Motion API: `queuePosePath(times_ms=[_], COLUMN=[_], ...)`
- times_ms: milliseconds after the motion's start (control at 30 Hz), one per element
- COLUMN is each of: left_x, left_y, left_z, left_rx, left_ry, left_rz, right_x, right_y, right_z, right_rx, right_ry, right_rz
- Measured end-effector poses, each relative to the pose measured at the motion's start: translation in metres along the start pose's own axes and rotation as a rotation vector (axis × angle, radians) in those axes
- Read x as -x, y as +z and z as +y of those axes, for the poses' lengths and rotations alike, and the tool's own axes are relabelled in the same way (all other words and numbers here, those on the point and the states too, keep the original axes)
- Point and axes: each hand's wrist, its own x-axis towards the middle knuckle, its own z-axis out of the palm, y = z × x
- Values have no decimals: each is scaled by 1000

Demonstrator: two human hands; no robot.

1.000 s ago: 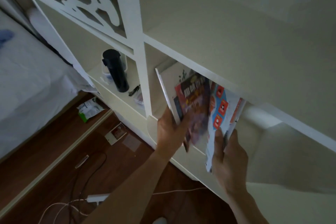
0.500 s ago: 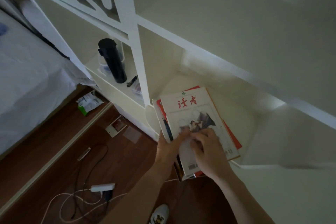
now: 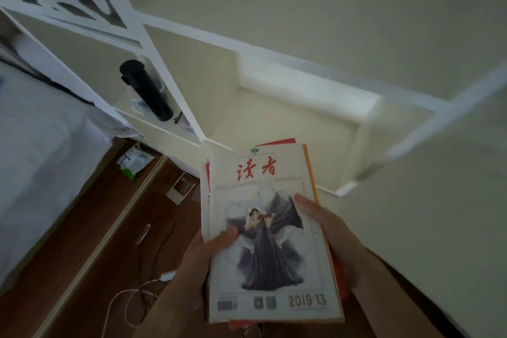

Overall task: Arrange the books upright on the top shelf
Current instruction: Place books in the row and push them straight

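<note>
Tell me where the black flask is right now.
The black flask stands in the shelf compartment at upper left of the head view, left of the white divider, well above and left of the held magazines.

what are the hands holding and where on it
Both hold the book stack: left hand at its left edge, thumb on the cover; right hand at the right edge.
</note>
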Motion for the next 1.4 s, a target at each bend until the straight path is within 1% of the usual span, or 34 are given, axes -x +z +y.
queuePosePath(times_ms=[33, 133, 167, 233, 300, 367, 467, 567, 633, 767, 867, 967, 1067, 1100, 1200, 1400], left_x=[7, 30, 38, 51, 62, 64, 61, 48, 34, 12, 1, -13, -25, -29, -43, -56], left_y=[5, 40, 56, 93, 138, 185, 261, 322, 348, 374, 387, 396, 397, 397, 397, 398], left_z=[-8, -42, -55, -85, -114, -137, -152, -157, -162, -180, -190, -192, -198, -201, -217, -228], left_rx=[-42, -173, -193, -227, -304, -405, -568, -665, -705, -757, -715, -620, -633, -644, -669, -750], left_ry=[2, -6, -15, -49, -53, 42, 281, 489, 543, 511, 510, 495, 485, 477, 506, 534], left_rz=[13, -5, -44, -172, -287, -354, -494, -582, -632, -674, -695, -720, -740, -733, -646, -583], right_x=[15, 63, 82, 125, 172, 214, 267, 301, 307, 292, 281, 270, 260, 256, 243, 235], right_y=[-4, -40, -57, -97, -139, -185, -243, -283, -306, -341, -357, -376, -386, -387, -385, -387], right_z=[10, 42, 49, 59, 62, 60, 44, 29, 27, 32, 38, 42, 45, 45, 47, 47], right_rx=[-12, -18, -14, 23, 104, 170, 205, 213, 229, 186, 89, -9, -45, -22, 37, 17], right_ry=[-33, -112, -126, -174, -231, -314, -481, -638, -695, -737, -763, -788, -790, -790, -814, -780], right_rz=[29, 220, 277, 386, 495, 553, 604, 619, 634, 661, 698, 713, 743, 756, 810, 893])
